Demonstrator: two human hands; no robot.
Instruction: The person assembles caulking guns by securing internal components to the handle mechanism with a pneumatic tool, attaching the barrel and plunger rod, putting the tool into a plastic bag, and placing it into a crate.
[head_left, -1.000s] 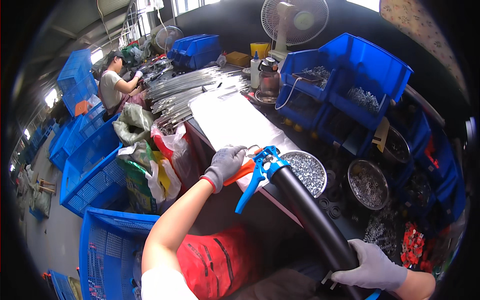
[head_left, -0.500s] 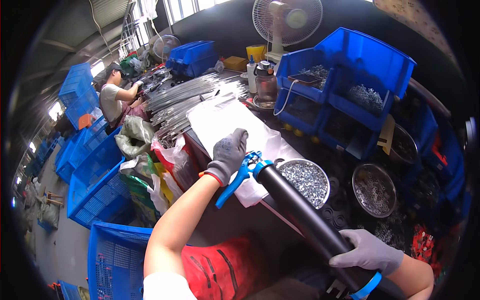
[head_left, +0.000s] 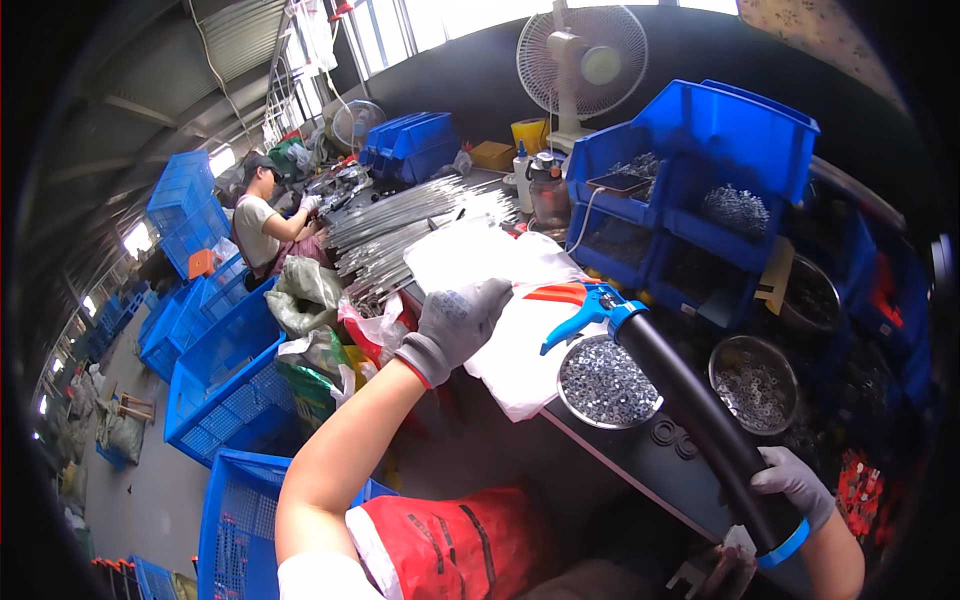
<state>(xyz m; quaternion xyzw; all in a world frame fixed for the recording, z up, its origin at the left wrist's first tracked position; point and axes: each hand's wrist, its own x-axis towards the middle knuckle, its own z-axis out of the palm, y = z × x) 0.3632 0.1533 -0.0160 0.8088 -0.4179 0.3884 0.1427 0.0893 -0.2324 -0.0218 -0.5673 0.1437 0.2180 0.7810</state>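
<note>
A caulking gun with a long black barrel (head_left: 690, 400), a blue trigger and an orange handle lies slanted across the right half of the view. Near its lower end, beside the blue end ring, my right hand (head_left: 800, 488) in a grey glove grips the barrel. My left hand (head_left: 458, 328), also gloved, is beside the outer end of the orange handle (head_left: 552, 293), its fingers curled; whether they hold anything is hidden. Under the gun are a white plastic sheet (head_left: 530, 345) and a round metal bowl of small metal parts (head_left: 592, 415).
Stacked blue bins (head_left: 735, 150) with metal pieces stand at the back right, a second bowl (head_left: 715, 385) below them. Bundled metal rods (head_left: 400, 240) lie on the bench. Blue crates (head_left: 215, 390) line the left. Another person (head_left: 265, 215) works farther off. A red bag (head_left: 455, 540) is near me.
The gun has shifted to the right in view, its orange handle now showing clear of my left hand. My right hand has slid nearer the barrel's lower end.
</note>
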